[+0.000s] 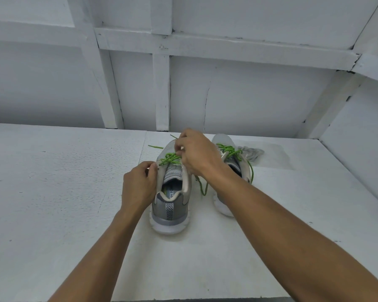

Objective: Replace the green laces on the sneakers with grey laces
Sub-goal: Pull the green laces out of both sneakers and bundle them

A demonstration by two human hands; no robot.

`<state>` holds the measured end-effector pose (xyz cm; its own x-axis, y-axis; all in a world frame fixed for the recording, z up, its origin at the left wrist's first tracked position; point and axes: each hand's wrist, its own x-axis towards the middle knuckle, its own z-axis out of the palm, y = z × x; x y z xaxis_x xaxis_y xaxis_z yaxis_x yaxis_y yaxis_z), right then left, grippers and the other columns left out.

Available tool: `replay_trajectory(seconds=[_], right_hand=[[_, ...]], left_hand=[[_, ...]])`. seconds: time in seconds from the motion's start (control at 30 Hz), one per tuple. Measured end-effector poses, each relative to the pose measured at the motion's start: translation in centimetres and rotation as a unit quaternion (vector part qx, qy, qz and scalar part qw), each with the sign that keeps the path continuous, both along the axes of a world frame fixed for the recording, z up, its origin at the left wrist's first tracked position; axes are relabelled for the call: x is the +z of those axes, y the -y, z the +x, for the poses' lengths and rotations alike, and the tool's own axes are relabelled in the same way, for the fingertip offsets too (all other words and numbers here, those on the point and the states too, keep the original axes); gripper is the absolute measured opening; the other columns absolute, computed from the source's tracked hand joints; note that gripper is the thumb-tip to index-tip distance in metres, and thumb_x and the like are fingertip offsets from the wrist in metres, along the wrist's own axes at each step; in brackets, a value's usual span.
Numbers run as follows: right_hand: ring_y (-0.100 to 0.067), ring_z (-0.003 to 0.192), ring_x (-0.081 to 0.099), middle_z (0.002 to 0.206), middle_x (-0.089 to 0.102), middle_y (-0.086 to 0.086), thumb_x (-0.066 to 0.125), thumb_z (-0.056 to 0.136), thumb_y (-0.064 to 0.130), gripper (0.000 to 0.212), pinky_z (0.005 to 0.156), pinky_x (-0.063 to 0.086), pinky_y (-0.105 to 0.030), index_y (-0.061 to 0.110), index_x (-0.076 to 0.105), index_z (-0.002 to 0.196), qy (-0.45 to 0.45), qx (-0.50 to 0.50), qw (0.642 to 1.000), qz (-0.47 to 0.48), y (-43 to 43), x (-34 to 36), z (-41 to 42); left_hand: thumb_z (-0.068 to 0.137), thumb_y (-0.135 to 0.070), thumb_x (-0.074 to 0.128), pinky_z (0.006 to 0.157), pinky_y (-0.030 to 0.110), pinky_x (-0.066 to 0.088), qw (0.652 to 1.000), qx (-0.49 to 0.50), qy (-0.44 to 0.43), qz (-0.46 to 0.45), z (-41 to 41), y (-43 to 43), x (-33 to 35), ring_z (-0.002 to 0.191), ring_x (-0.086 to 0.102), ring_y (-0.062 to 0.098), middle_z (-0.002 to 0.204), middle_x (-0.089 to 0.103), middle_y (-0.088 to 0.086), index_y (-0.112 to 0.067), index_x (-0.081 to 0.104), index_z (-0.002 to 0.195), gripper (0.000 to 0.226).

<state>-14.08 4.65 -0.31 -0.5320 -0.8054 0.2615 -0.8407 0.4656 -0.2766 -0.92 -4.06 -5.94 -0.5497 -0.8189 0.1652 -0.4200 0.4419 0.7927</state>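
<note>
On the white table [52, 192], centre of view: near sneaker [170, 205], grey with a white sole, upright, heel toward the camera, toe toward the wall [205, 94].

- Green lace [169, 159] is threaded across the upper eyelets of the near sneaker. The crossings look loose and bunched. How many eyelets are laced cannot be made out.
- Right hand [196, 155] reaches over the tongue area from the right, thumb and fingertips curled and pinching the green lace where it crosses the throat.
- Left hand [138, 186] is at the left side of the same shoe, its fingers curled round the left eyelet edge beside the lace. Whether it also nips the lace cannot be told.
- Free lace end [155, 146], green, lies flat on the table just left of the toe.

Second sneaker [222, 205] stands just beside the first, on its right, same orientation, partly hidden by the right forearm. Other green lace [229, 150] is laced through it, and one strand trails down between the two shoes.

Grey laces [251, 152] sit in a loose bundle on the table behind and to the right of the second sneaker, near it. Neither hand touches them.

The wall is white panelling with framing strips.
</note>
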Motion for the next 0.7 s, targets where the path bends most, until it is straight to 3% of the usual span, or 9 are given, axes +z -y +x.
replay_trajectory(seconds=[0.13, 0.37, 0.47, 0.57, 0.63, 0.7], right_hand=[[-0.024, 0.086, 0.055, 0.100, 0.053, -0.003, 0.053, 0.088, 0.003, 0.014, 0.074, 0.050, -0.040, 0.011, 0.065, 0.089, 0.003, -0.013, 1.000, -0.024, -0.6, 0.4, -0.8], [-0.026, 0.086, 0.053, 0.105, 0.052, -0.006, 0.048, 0.087, 0.003, 0.014, 0.068, 0.049, -0.037, 0.006, 0.061, 0.092, -0.084, -0.118, 0.988, -0.052, -2.4, 2.1, -2.4], [-0.028, 0.077, 0.052, 0.108, 0.046, -0.011, 0.049, 0.086, -0.003, 0.007, 0.064, 0.047, -0.038, 0.004, 0.052, 0.087, -0.028, -0.142, 0.989, -0.017, -2.6, 1.6, -2.0], [-0.027, 0.081, 0.051, 0.117, 0.045, -0.013, 0.056, 0.089, 0.005, 0.002, 0.065, 0.041, -0.033, 0.004, 0.054, 0.091, 0.029, -0.147, 0.988, 0.039, -2.3, 1.3, -1.1], [-0.029, 0.090, 0.055, 0.118, 0.047, -0.013, 0.054, 0.092, 0.013, 0.016, 0.071, 0.044, -0.034, 0.002, 0.061, 0.102, 0.043, -0.126, 0.991, 0.012, -2.2, 1.3, -0.2], [-0.030, 0.093, 0.056, 0.111, 0.054, -0.010, 0.054, 0.093, 0.025, 0.020, 0.075, 0.048, -0.036, 0.008, 0.062, 0.099, 0.057, -0.113, 0.992, -0.018, -2.4, 1.2, 0.9]], left_hand=[[0.100, -0.028, 0.045, 0.059, 0.022, 0.029, 1.000, 0.010, 0.001, 0.007, 0.1, -0.1, 0.0, 0.064, 0.049, 0.003, 0.072, 0.059, -0.008, -0.015, 0.070, 0.107, 0.029], [0.100, -0.028, 0.045, 0.061, 0.018, 0.028, 0.999, 0.023, -0.011, 0.020, -0.1, -0.4, -0.2, 0.067, 0.049, 0.005, 0.076, 0.061, -0.005, -0.013, 0.069, 0.106, 0.029], [0.100, -0.028, 0.045, 0.063, 0.019, 0.029, 0.999, 0.027, -0.010, 0.018, 0.0, -0.5, -0.2, 0.072, 0.050, 0.010, 0.079, 0.061, -0.005, -0.013, 0.069, 0.108, 0.029], [0.100, -0.028, 0.045, 0.066, 0.022, 0.031, 0.999, 0.031, -0.015, 0.023, 0.1, -0.5, -0.3, 0.078, 0.051, 0.013, 0.082, 0.061, -0.004, -0.012, 0.068, 0.109, 0.029], [0.100, -0.029, 0.045, 0.070, 0.024, 0.033, 0.999, 0.031, -0.017, 0.028, 0.1, -0.5, -0.3, 0.080, 0.052, 0.014, 0.083, 0.061, -0.004, -0.013, 0.068, 0.109, 0.029], [0.100, -0.030, 0.045, 0.069, 0.026, 0.033, 0.999, 0.023, -0.013, 0.025, 0.1, -0.5, -0.2, 0.080, 0.053, 0.015, 0.084, 0.061, -0.004, -0.014, 0.067, 0.109, 0.029]])
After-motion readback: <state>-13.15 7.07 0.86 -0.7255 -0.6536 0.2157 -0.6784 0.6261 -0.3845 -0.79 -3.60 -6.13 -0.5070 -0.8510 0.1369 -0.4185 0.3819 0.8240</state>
